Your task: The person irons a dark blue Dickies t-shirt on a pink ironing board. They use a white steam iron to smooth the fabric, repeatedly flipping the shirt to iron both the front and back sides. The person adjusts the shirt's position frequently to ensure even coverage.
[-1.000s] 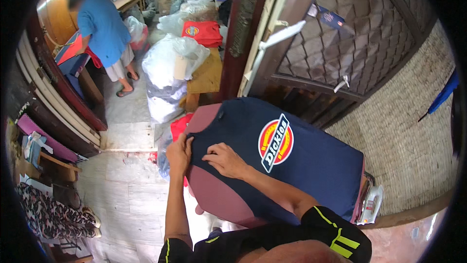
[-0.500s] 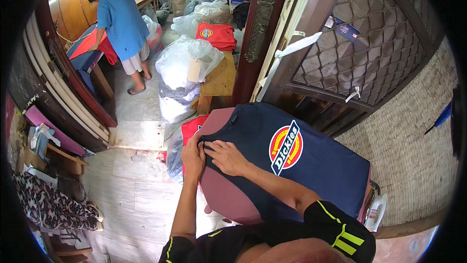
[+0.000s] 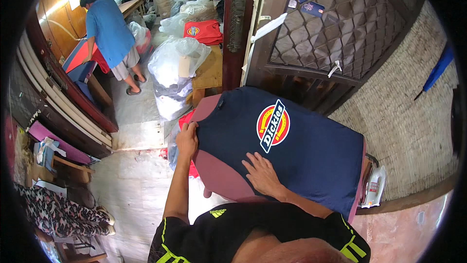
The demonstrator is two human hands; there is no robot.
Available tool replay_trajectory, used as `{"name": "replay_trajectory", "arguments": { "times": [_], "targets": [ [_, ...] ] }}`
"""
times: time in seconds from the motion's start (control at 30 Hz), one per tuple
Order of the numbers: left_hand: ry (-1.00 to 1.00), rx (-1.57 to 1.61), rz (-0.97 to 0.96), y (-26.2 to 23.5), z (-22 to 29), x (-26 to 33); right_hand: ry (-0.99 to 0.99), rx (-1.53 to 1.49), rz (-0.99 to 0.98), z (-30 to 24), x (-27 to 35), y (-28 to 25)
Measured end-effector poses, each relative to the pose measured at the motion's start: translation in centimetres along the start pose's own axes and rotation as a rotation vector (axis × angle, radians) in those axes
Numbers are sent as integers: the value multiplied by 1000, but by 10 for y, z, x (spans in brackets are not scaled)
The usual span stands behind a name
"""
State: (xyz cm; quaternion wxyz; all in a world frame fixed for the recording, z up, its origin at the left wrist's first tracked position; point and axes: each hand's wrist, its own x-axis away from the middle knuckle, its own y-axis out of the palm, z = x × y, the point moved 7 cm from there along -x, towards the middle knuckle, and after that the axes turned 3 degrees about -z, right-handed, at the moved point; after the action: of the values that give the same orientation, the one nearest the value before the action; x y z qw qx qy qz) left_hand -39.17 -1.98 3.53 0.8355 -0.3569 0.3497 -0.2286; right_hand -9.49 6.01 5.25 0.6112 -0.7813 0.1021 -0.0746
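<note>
A navy T-shirt (image 3: 311, 151) with a round red-and-yellow print lies over a padded, dusty-pink board (image 3: 221, 178), its neck end toward the far left. At the shirt's left edge my left hand (image 3: 187, 139) is closed, fingers curled over the cloth; my thumb is partly hidden. My right hand (image 3: 262, 173) rests below the print, fingers spread and flat on the fabric, gripping nothing. Red cloth (image 3: 187, 118) shows behind the board, next to my left hand. By the board's right end stands what looks like a white clothes iron (image 3: 373, 185).
Beyond the doorway a person in blue (image 3: 109, 32) bends over red cloth on a table. Plastic bags (image 3: 172, 68) and folded red shirts (image 3: 204, 30) crowd a wooden bench. A metal lattice door (image 3: 335, 29) stands behind the board. At lower left, someone's patterned trousers (image 3: 58, 212) show.
My right hand has moved from the shirt's neck edge, beside my left hand, toward the near middle below the print. The left stays at the edge. The whole view has shifted slightly.
</note>
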Motion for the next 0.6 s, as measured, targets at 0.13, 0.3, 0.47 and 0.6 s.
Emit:
{"name": "replay_trajectory", "arguments": {
  "times": [0.13,0.3,0.47,0.6],
  "targets": [
    [123,-363,42,-3,81,5,127,-1,93,3,10,-6],
    [344,-63,-164,50,161,79,86,72,132,5,16,10],
    [462,-135,-179,61,160,82,272,157,89,21,54,1],
    [436,-192,-230,56,138,66,452,122,173,36,89,12]
  ]
}}
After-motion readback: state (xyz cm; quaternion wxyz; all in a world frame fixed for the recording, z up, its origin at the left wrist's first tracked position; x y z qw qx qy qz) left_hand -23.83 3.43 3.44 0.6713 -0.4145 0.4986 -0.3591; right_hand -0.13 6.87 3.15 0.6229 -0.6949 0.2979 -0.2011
